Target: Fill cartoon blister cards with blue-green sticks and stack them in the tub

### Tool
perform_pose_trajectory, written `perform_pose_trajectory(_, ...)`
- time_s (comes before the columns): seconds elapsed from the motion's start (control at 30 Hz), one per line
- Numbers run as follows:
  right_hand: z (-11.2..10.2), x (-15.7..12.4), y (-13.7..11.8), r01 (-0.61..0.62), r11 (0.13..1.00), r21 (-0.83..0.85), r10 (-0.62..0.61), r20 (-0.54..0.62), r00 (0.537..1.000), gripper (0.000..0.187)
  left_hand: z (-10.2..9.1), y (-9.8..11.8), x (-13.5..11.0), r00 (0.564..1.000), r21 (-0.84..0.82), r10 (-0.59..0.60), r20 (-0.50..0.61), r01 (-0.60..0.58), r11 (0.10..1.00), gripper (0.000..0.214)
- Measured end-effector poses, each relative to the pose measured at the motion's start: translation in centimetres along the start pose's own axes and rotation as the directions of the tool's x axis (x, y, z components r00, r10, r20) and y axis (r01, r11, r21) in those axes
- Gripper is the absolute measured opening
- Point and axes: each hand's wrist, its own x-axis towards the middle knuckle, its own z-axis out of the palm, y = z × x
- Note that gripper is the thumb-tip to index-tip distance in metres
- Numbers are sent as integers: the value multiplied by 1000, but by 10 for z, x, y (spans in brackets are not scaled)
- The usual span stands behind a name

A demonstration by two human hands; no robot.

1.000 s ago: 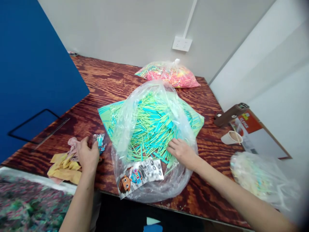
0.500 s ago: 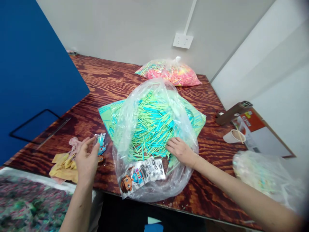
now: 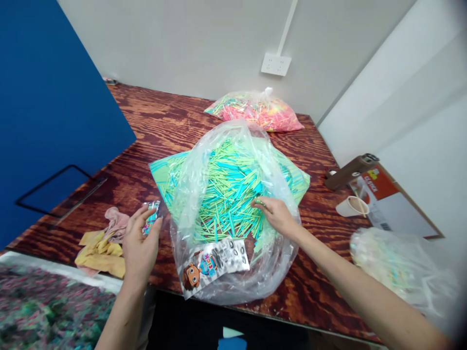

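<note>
A large clear plastic bag (image 3: 237, 294) lies spread wide at its mouth, full of thin green and blue sticks (image 3: 233, 184). At the right of the pile, my right hand (image 3: 279, 216) has its fingers pinched together, with green stick ends showing at the fingertips; how many is hidden. My left hand (image 3: 140, 245) is over the table left of the bag, thumb and fingers apart. Just beyond those fingers lies a small clear packet (image 3: 150, 221) with blue printing, partly covered by them. A printed wrapper (image 3: 215, 265) with a cartoon child rests on the bag's near edge.
A tied bag of pink and green sticks (image 3: 262, 116) sits by the wall. Yellow and pink gloves (image 3: 102, 253) lie at left. On the right are a paper cup (image 3: 352, 206), a brown cylinder (image 3: 350, 172), an orange-and-white box (image 3: 383, 189) and another plastic bag (image 3: 394, 267).
My right hand has lifted slightly off the pile and turned, its fingers closing on green sticks. My left hand has moved a little right and nearer me, thumb and fingers wider apart.
</note>
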Motion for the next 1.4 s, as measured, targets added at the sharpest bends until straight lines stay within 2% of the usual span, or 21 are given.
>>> perform_pose_trajectory(0.07, -7, 0, -11, -68, 978, 199, 81, -58, 995, 21, 0, 8, -1, 999, 29, 42, -14, -41, 999, 30)
perform_pose_trajectory(0.13, -11, -7, -26, -84, 928, 364, 141, -132, 981, 22, 2, 20, -4, 995, 46, 90, -37, -88, 995, 30)
perform_pose_trajectory(0.2, -5, -23, -43, -82, 879, 469, 176, -161, 971, 24, 7, 34, -11, 989, 41, 137, -51, -135, 990, 29)
perform_pose_trajectory(0.27, 13, -44, -54, -113, 866, 486, 199, -128, 972, 23, 15, 51, -24, 982, 1, 187, -19, -187, 982, 28)
perform_pose_trajectory(0.37, 53, -76, -56, -160, 873, 461, 255, -153, 955, 22, 33, 75, -52, 946, -119, 282, 160, -265, 957, 32)
perform_pose_trajectory(0.43, 78, -89, -52, -161, 868, 470, 255, -145, 956, 22, 47, 89, -72, 867, -214, 386, 316, -332, 919, 40)
perform_pose_trajectory(0.5, 94, -96, -47, -163, 850, 500, 278, -162, 947, 21, 61, 99, -90, 751, -279, 503, 427, -420, 864, 51)
perform_pose_trajectory(0.6, 102, -98, -43, -150, 813, 562, 333, -237, 913, 34, 81, 107, -106, 550, -322, 629, 550, -555, 767, 64)
perform_pose_trajectory(0.63, 102, -97, -42, -143, 798, 585, 343, -247, 906, 38, 85, 107, -108, 499, -326, 644, 579, -582, 744, 65)
perform_pose_trajectory(0.67, 101, -97, -42, -139, 783, 606, 346, -239, 907, 38, 88, 106, -108, 473, -323, 648, 597, -597, 734, 63)
perform_pose_trajectory(0.7, 99, -97, -42, -143, 768, 624, 346, -218, 912, 35, 88, 103, -107, 473, -311, 640, 606, -599, 737, 60)
perform_pose_trajectory(0.73, 97, -97, -43, -152, 758, 635, 345, -193, 919, 30, 87, 100, -105, 497, -291, 625, 602, -592, 751, 57)
perform_pose_trajectory(0.8, 93, -96, -44, -166, 759, 629, 339, -164, 926, 21, 79, 91, -99, 596, -233, 571, 564, -548, 803, 52)
perform_pose_trajectory(0.87, 92, -95, -45, -160, 783, 601, 330, -183, 926, 19, 68, 79, -92, 701, -170, 501, 508, -488, 856, 43)
perform_pose_trajectory(0.93, 94, -95, -44, -145, 803, 579, 315, -205, 927, 19, 59, 66, -86, 757, -88, 437, 486, -456, 886, 32)
perform_pose_trajectory(0.97, 95, -94, -44, -138, 807, 574, 307, -209, 928, 19, 56, 61, -84, 764, -38, 412, 497, -455, 890, 28)
perform_pose_trajectory(1.03, 98, -95, -43, -130, 810, 573, 299, -212, 930, 20, 54, 53, -83, 751, 62, 364, 551, -472, 879, 29)
perform_pose_trajectory(1.13, 99, -95, -42, -120, 809, 575, 293, -218, 931, 20, 57, 49, -85, 746, 140, 300, 594, -464, 875, 31)
perform_pose_trajectory(1.3, 98, -96, -43, -117, 810, 574, 293, -224, 930, 21, 61, 51, -84, 817, 103, 228, 530, -329, 939, 9)
perform_pose_trajectory(1.4, 97, -95, -43, -115, 819, 562, 289, -231, 929, 20, 59, 51, -81, 825, 57, 233, 515, -304, 951, 9)
